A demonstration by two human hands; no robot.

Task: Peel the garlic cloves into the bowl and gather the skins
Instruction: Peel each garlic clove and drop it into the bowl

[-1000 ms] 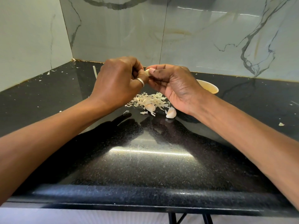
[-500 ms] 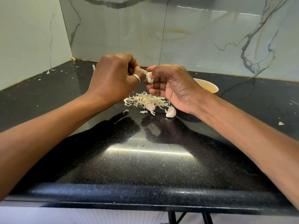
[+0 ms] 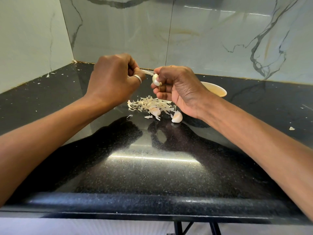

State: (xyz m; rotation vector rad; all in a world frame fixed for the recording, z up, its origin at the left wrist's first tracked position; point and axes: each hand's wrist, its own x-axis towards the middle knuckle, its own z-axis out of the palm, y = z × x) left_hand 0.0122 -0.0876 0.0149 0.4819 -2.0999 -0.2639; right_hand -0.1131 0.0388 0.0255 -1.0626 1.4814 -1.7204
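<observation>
The rounded front edge of the black speckled table (image 3: 152,204) runs across the bottom, and both bare forearms reach over it. Farther in, a loose clove (image 3: 177,117) lies on the table just below the right wrist. Near it to the left, a second clove (image 3: 155,111) sits at the near edge of the pile of skins (image 3: 149,105), partly under the shreds. Above the pile both hands are held off the table. The right hand (image 3: 179,85) has its grip pinched on a garlic clove (image 3: 155,80), whose pale upper part shows. The left hand (image 3: 113,80), wearing a ring (image 3: 138,78), has its grip closed on a thin strip of skin (image 3: 147,72) that stretches across to the top of the held clove. Behind the right hand a cream bowl (image 3: 218,90) stands on the table, mostly hidden, so its contents cannot be seen. One scrap (image 3: 291,128) lies on the table at the right. A marbled wall (image 3: 203,39) closes the back.
</observation>
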